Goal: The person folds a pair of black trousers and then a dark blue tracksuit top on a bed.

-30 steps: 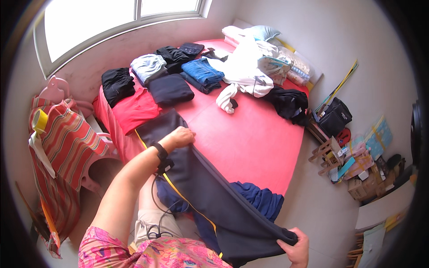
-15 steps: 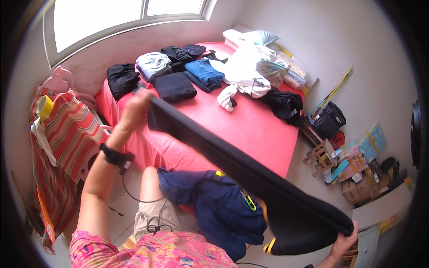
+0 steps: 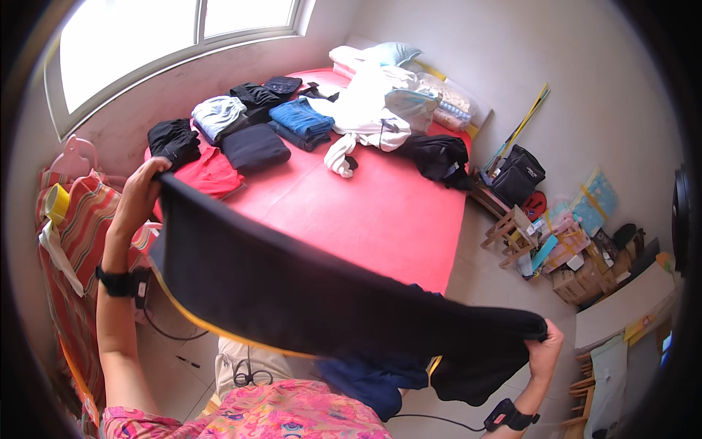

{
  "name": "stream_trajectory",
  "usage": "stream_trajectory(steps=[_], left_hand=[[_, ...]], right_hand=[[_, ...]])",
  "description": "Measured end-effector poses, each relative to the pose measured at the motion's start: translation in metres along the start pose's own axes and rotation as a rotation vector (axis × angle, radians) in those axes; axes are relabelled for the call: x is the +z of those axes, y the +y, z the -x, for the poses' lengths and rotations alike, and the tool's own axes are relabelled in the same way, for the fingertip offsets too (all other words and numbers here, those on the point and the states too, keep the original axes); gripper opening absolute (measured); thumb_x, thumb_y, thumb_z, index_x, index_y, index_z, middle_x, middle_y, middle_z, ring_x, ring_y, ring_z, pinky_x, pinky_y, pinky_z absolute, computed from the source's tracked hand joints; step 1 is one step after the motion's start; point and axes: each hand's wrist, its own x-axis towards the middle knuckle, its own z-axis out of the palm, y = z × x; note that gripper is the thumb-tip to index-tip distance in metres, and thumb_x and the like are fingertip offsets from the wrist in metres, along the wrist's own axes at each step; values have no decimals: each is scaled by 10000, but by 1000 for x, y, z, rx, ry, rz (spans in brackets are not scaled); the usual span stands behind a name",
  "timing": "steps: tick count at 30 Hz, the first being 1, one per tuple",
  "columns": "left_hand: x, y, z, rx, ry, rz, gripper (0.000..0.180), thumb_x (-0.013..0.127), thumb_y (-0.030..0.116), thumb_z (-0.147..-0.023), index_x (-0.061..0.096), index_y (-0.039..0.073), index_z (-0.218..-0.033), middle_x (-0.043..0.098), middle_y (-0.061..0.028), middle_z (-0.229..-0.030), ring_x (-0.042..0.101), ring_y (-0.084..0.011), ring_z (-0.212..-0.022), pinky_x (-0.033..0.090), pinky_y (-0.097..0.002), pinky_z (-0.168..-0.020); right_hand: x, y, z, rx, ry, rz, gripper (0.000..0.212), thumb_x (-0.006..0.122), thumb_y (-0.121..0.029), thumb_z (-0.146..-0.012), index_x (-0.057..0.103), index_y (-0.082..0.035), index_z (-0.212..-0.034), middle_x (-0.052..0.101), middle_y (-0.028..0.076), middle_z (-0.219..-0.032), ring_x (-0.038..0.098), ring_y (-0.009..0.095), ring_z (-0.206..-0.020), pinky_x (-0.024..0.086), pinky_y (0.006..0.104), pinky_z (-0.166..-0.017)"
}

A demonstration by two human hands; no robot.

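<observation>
A black garment with yellow trim (image 3: 292, 293) hangs stretched between my two hands, above my lap and the near part of the bed. I cannot tell what kind of garment it is. At the far left, my left hand (image 3: 143, 192) grips one upper corner. My right hand (image 3: 545, 350) is closed on the opposite end, lower down at the right. The cloth sags in the middle, its yellow edge curving along the bottom left. Beneath it, a navy blue cloth (image 3: 376, 380) lies across my lap, partly hidden.
The bed has a pink-red sheet (image 3: 380, 227). Folded black clothes (image 3: 256, 148), blue jeans (image 3: 301, 121), a red folded garment (image 3: 212, 172) and white cloth (image 3: 365, 110) lie on it. A striped cloth (image 3: 88, 241) drapes something at left. Right, a wooden stool (image 3: 510, 234) and boxes (image 3: 578, 285) stand on the floor.
My left hand has moved left and slightly down; my right hand has risen a little. The black garment has spread wider and now covers more of the navy cloth. The view has shifted too.
</observation>
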Motion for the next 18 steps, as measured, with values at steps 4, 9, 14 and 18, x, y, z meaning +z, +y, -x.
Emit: stream_trajectory(steps=[4, 9, 14, 18], left_hand=[[-23, -3, 46, -97, -127, -49, 310, 469, -111, -674, 488, -3, -963, 514, -167, -864, 543, -321, -828, 437, -328, -784], [-21, -8, 70, -225, -148, -36, 264, 462, -107, -677, 499, -8, -918, 498, -162, -795, 533, -302, -762, 435, -322, -745], [53, -79, 37, -152, -242, -110, 187, 512, -36, -750, 523, -16, -935, 547, -235, -846, 550, -418, -885, 452, -421, -753], [135, -122, 32, -321, -264, -378, 619, 528, -55, -770, 324, 102, -1333, 406, -222, -1241, 526, -434, -1022, 479, -471, -831]], right_hand=[[4, -9, 19, 100, -51, -28, 191, 693, 66, -545, 557, 1, -662, 488, -50, -604, 448, 62, -621, 407, 241, -562], [49, -18, -25, 26, -207, 159, 200, 672, 44, -556, 586, -1, -730, 535, 21, -638, 490, 113, -633, 435, 288, -605], [167, 48, -109, -212, 27, 303, 362, 756, -149, -682, 609, -75, -1004, 600, 115, -970, 581, 306, -897, 464, 366, -776], [231, 102, -118, -154, -5, 362, 494, 746, -163, -712, 553, -73, -1158, 531, 173, -1136, 521, 342, -1077, 436, 397, -925]])
